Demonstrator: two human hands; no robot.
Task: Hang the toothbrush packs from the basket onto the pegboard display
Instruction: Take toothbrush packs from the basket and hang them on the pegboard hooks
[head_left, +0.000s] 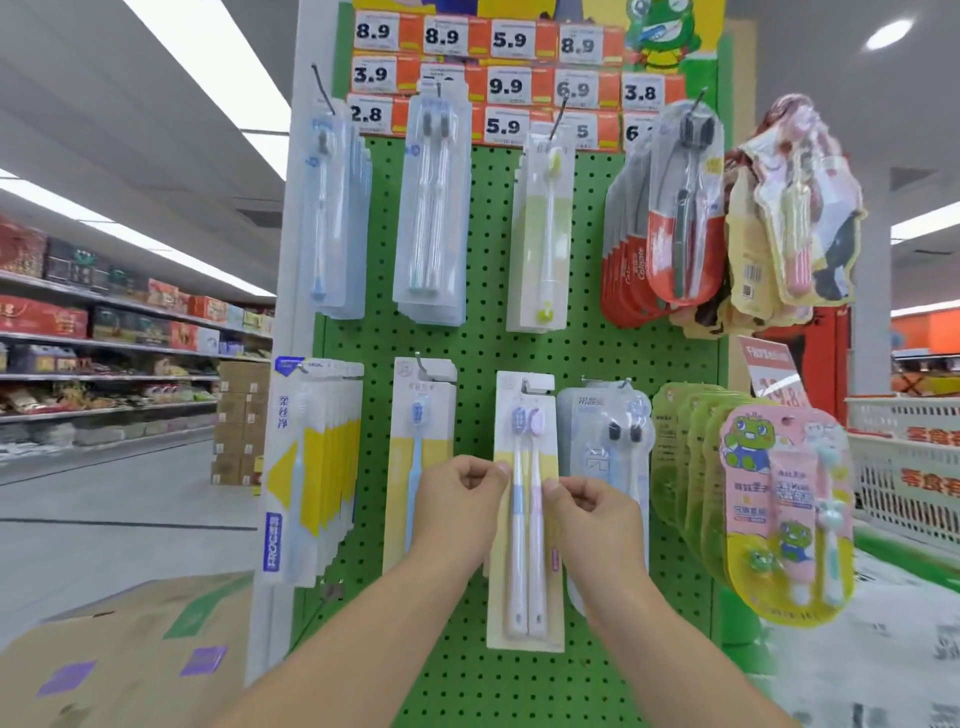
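- Head view: twin toothbrush pack (525, 512) on pegboard (483, 343), hole at hook (525, 387), apparently threaded on.
- Left hand (457, 506) pinching pack's left edge, right hand (589, 512) pinching right edge, likely to keep it square.
- Basket not identifiable.

hanging packs (426, 208) crowding green pegboard (488, 338)

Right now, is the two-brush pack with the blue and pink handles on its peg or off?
On: the two-brush pack hangs upright, its top hole over the metal peg. Both hands pinch its edges.
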